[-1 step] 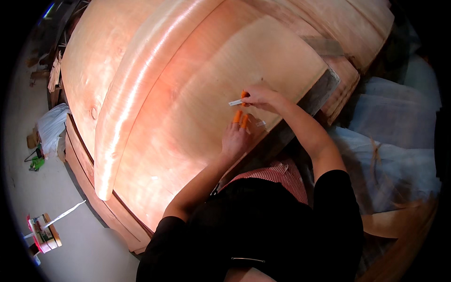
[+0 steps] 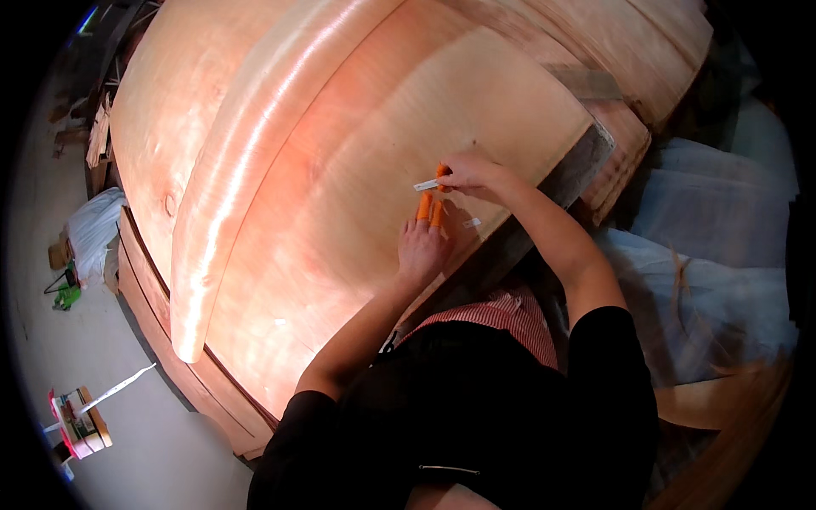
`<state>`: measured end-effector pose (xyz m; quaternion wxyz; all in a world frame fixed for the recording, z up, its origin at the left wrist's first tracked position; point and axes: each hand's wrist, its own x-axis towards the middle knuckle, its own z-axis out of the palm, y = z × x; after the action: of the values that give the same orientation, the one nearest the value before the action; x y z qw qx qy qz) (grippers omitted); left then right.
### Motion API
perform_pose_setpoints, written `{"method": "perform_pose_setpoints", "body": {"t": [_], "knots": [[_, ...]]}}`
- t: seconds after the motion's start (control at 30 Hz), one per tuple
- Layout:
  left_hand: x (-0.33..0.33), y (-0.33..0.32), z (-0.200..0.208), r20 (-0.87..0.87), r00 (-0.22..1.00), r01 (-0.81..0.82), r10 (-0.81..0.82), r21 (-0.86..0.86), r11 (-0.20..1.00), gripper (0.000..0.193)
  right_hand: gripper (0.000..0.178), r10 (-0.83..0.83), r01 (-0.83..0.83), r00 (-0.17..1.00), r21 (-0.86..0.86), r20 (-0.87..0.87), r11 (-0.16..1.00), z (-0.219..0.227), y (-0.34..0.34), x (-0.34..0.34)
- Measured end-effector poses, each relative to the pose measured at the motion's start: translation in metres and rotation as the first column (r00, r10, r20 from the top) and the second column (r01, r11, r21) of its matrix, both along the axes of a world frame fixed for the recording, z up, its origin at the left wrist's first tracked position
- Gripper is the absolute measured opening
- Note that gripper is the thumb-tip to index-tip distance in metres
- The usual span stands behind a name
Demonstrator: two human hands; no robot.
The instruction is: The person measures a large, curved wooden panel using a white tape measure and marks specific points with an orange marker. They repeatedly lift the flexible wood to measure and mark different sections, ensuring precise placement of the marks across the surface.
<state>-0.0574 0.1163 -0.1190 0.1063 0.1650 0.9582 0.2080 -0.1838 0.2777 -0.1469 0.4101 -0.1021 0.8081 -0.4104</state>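
Note:
My left hand [image 2: 422, 249] lies on a stack of thin wood veneer sheets [image 2: 382, 153], fingers stretched forward, with orange finger covers [image 2: 429, 211] on two of them. Just beyond it, my right hand [image 2: 467, 174] pinches a small, flat, pale blade-like tool [image 2: 425, 185]; its exact kind is too small to make out. Orange also shows on the fingers of that hand. A small white piece of tape or paper [image 2: 472, 223] sits on the veneer near the sheet's edge, to the right of my left hand.
A rolled-up veneer sheet [image 2: 246, 161] curves along the stack's left side. More wood sheets [image 2: 629, 51] lie at the far right, with bluish translucent sheeting [image 2: 680, 263] below them. At lower left, a small box-like item [image 2: 81, 421] is beside a white strip [image 2: 119, 387].
My left hand has shifted slightly left and forward, its covered fingertips now nearer the blade-like tool. My right hand stays in place.

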Motion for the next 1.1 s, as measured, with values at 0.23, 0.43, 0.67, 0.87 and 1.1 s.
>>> {"method": "perform_pose_setpoints", "body": {"t": [0.23,0.43,0.67,0.87,1.1], "knots": [[-0.01,-0.005,-0.007,-0.094,0.994,0.039,-0.05,-0.112,0.993,0.069,0.025,0.035,-0.027,0.983,0.046,-0.178,0.999,0.0,-0.001,0.002],[-0.004,0.004,-0.001,-0.132,0.991,0.003,-0.015,-0.094,0.996,0.071,0.021,-0.034,0.043,0.979,0.038,-0.201,0.998,-0.004,0.001,0.013],[-0.014,0.015,-0.007,-0.192,0.981,-0.011,-0.019,-0.156,0.988,0.065,0.02,-0.034,0.038,0.981,0.017,-0.19,0.999,0.007,0.006,0.022],[-0.024,0.012,-0.005,-0.144,0.988,0.035,-0.052,-0.119,0.992,0.052,0.016,0.603,-0.23,0.702,0.681,-0.379,0.696,0.039,-0.026,0.011],[-0.03,0.004,-0.016,-0.146,0.985,0.077,-0.087,-0.077,0.994,0.048,0.02,0.592,-0.261,0.764,0.718,-0.254,0.645,0.017,-0.052,-0.021]]}}
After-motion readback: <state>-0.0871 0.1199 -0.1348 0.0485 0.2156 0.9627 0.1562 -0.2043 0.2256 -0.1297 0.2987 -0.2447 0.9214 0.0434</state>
